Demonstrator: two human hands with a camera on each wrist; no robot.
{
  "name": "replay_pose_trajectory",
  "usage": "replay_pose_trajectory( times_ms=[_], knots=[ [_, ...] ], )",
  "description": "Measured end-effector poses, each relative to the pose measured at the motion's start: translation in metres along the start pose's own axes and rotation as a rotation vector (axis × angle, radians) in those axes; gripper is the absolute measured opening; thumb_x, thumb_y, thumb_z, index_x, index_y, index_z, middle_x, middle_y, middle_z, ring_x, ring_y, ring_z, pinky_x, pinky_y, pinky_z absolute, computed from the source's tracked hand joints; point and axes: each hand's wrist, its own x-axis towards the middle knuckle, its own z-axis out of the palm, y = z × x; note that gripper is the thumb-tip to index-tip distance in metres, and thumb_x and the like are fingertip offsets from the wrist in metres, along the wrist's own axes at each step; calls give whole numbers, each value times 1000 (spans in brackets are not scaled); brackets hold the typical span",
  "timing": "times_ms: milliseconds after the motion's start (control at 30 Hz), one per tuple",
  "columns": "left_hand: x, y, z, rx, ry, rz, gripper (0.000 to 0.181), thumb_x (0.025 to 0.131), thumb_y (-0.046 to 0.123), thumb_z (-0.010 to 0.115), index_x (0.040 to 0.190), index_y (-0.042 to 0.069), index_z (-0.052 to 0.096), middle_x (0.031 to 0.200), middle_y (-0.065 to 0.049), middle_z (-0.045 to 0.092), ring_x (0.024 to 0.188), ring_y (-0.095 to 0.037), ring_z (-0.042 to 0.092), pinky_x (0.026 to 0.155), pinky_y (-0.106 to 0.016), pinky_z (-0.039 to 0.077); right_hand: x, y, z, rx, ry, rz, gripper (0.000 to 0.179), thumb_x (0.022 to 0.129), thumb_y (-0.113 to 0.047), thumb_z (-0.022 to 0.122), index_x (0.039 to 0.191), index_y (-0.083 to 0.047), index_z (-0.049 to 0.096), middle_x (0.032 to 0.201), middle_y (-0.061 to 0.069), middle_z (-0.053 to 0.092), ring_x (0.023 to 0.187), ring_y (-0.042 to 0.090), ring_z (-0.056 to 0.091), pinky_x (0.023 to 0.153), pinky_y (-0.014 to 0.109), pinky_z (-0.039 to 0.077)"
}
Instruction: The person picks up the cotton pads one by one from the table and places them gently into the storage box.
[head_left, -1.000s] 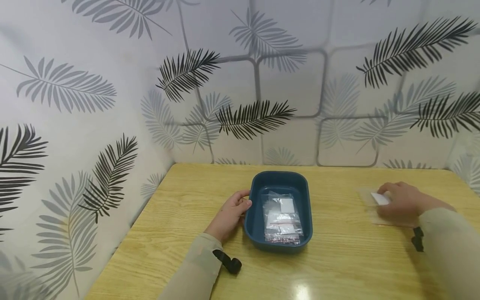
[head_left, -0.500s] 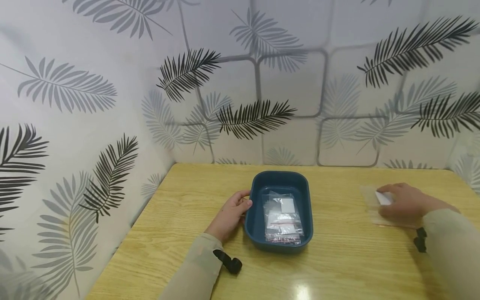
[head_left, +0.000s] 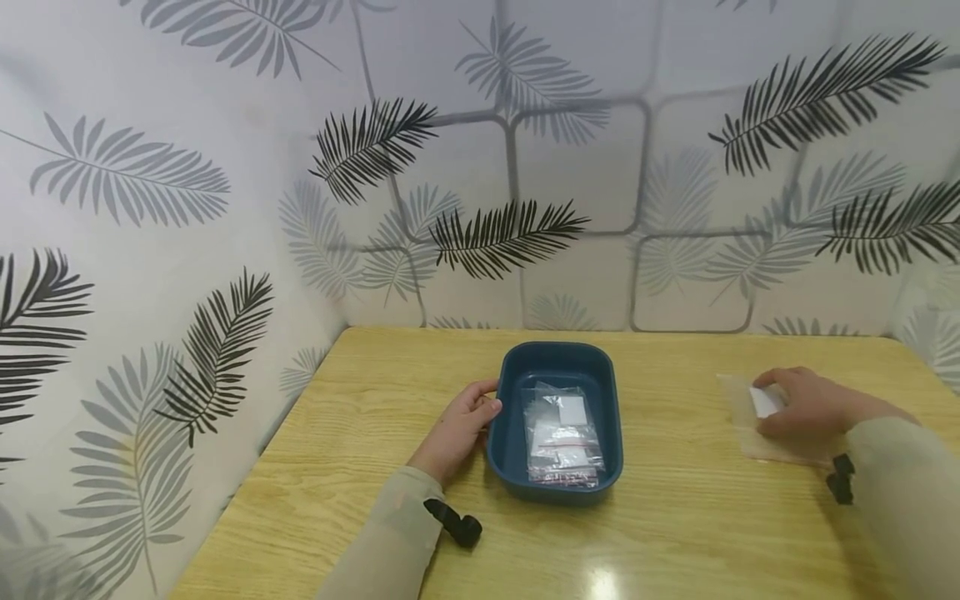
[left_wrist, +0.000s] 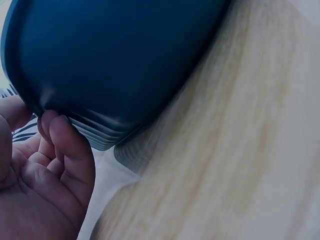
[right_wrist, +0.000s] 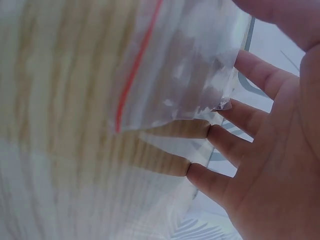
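A dark blue plastic bin (head_left: 513, 442) stands on the table, several clear zip bags (head_left: 558, 442) with white slips lying inside it. My left hand (head_left: 459, 427) grips its left side; in the left wrist view the fingertips (left_wrist: 64, 129) press on the bin's wall below the rim. At the right, another clear zip bag (head_left: 740, 404) with a white slip (head_left: 765, 402) lies under my right hand (head_left: 813, 404). Spread, fairly straight fingers of that hand touch the bag and tabletop in the right wrist view, where a red zip strip (right_wrist: 137, 65) shows. The thumb's contact is out of sight.
The pale wood table (head_left: 675, 517) ends at a wall (head_left: 465, 283) with a leaf pattern behind, and another wall (head_left: 150, 275) stands along its left. Black straps (head_left: 453, 523) with small cameras sit on both wrists.
My right hand and the slip under it have shifted slightly to the right, while the bag stays flat on the table. The left hand and the bin keep their place.
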Motion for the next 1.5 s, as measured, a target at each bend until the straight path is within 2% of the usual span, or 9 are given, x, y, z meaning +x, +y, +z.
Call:
replay_pose_trajectory(
  times_ms=[133, 267, 433, 633, 733, 900, 1067, 1300, 1500],
  knots=[
    [0, -1, 1, 3, 5, 5, 48, 107, 24, 54, 151, 8, 44, 106, -15, 62, 90, -21, 64, 76, -32, 53, -3, 0, 2, -31, 32, -19, 80, 79, -38, 81, 138, 7, 51, 134, 43, 42, 114, 53, 47, 86, 63, 45],
    [0, -3, 1, 5, 2, 5, 49, 107, 24, 53, 151, 6, 43, 107, -17, 62, 90, -21, 64, 78, -32, 53, -4, 5, 8, -52, 80, -57, 75, 79, -40, 83, 133, 7, 58, 131, 43, 46, 117, 59, 45, 90, 68, 42],
    [0, -3, 1, 0, 1, 0, 48, 107, 24, 54, 151, 8, 43, 107, -17, 62, 90, -22, 64, 77, -32, 53, -5, 7, 11, -34, 110, -42, 70, 79, -43, 83, 125, 5, 62, 127, 40, 49, 114, 55, 47, 86, 64, 44],
    [2, -2, 1, -6, -2, 9, 48, 106, 25, 55, 151, 9, 45, 106, -16, 61, 88, -22, 63, 74, -31, 53, -5, 5, 7, 1, 77, -1, 67, 78, -43, 84, 118, 5, 59, 119, 35, 51, 103, 44, 50, 79, 53, 45],
    [2, -2, 1, 3, -3, 8, 48, 106, 25, 54, 151, 9, 45, 107, -19, 61, 90, -23, 63, 76, -32, 53, -4, 5, 6, -4, 59, 4, 73, 77, -43, 84, 122, 7, 56, 117, 34, 52, 101, 42, 50, 79, 51, 45],
    [2, -2, 0, 14, -1, 3, 47, 107, 25, 54, 150, 11, 45, 109, -21, 60, 93, -25, 62, 79, -33, 53, -4, 3, 8, -47, 65, -9, 84, 78, -45, 83, 133, 11, 53, 124, 40, 49, 109, 49, 49, 84, 58, 46],
    [3, -4, -1, 5, 4, 1, 46, 106, 25, 55, 149, 11, 47, 108, -21, 60, 90, -24, 62, 77, -33, 53, -5, 2, 8, -32, 39, 27, 85, 79, -50, 82, 135, 8, 54, 130, 43, 43, 113, 53, 46, 86, 65, 44],
    [3, -4, -1, -8, -7, -3, 47, 106, 24, 55, 150, 10, 45, 109, -22, 60, 90, -24, 63, 76, -33, 54, -4, 0, 5, -23, 71, -5, 75, 77, -46, 85, 124, 8, 59, 120, 38, 50, 101, 45, 51, 79, 55, 47],
    [3, -3, -1, -2, -2, -4, 48, 106, 26, 55, 150, 10, 45, 106, -19, 60, 88, -23, 63, 76, -32, 54, -5, -3, 3, -4, 71, -7, 66, 76, -40, 86, 116, 6, 61, 115, 36, 50, 95, 41, 52, 77, 54, 48]
  ],
)
